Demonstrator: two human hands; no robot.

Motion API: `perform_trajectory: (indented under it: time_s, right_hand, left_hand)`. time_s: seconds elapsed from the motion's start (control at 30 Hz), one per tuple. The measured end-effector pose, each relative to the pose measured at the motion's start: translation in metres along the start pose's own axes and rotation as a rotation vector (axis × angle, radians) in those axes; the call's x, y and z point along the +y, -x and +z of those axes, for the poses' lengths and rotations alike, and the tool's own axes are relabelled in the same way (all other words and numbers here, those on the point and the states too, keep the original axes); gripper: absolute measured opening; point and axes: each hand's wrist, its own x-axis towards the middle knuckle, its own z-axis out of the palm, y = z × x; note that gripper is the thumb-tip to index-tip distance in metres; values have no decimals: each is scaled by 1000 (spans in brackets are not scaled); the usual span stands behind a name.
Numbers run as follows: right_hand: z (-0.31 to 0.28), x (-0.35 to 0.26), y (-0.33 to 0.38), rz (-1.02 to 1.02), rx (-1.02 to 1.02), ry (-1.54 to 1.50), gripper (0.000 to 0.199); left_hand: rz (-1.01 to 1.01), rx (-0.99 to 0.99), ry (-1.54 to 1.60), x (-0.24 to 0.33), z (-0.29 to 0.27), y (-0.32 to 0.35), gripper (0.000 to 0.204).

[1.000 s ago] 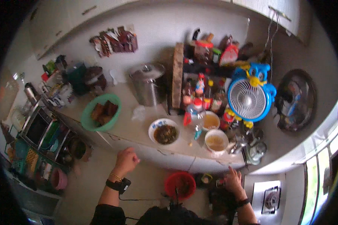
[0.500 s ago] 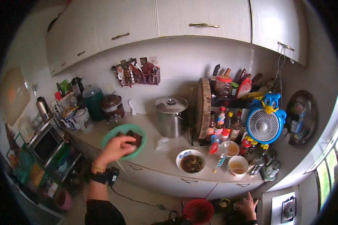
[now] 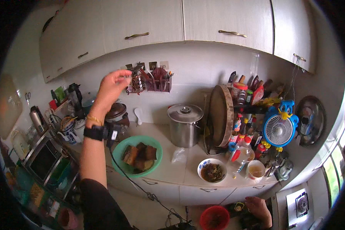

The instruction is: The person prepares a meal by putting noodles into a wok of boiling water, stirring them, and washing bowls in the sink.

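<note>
Left hand [image 3: 113, 86] is raised to the wall-mounted utensil rack [image 3: 148, 79], fingers seen loosely curled just beside it, nothing visibly gripped | right hand [image 3: 258, 207] is held low near the red bowl [image 3: 214, 218], grip cannot be told | green basin [image 3: 138, 155] of brown chunks is set on the counter [image 3: 172, 172] below the raised arm, steel pot [image 3: 184, 124] behind it.

Shiny brushed-metal stockpot [image 3: 184, 125] with glossy lid, matt green plastic bowl [image 3: 138, 156], rough round wooden chopping board [image 3: 221, 115], smooth pale bench [image 3: 168, 168]
</note>
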Motion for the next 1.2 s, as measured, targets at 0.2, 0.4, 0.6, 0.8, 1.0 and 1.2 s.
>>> perform_trajectory:
  time_s: [0.2,0.4,0.6,0.8,1.0,1.2]
  right_hand:
    - [12,-60,-21,-44,-38,-178,24]
    - [26,-121,-25,-84,-55,-210,21]
    - [20,-150,-3,-183,117,36,23]
    - [11,-125,30,-69,287,136,24]
    - [-29,-62,95,272,426,-25,24]
    - [-81,-34,129,335,609,11,18]
  left_hand:
    - [60,77,-259,19,-14,-97,23]
    - [325,233,-570,12,-15,-161,24]
    - [422,-194,-114,55,67,-168,28]
    - [513,-516,-399,106,117,-166,27]
    - [805,-152,-357,135,188,-198,44]
    - [625,-24,-552,167,265,-227,51]
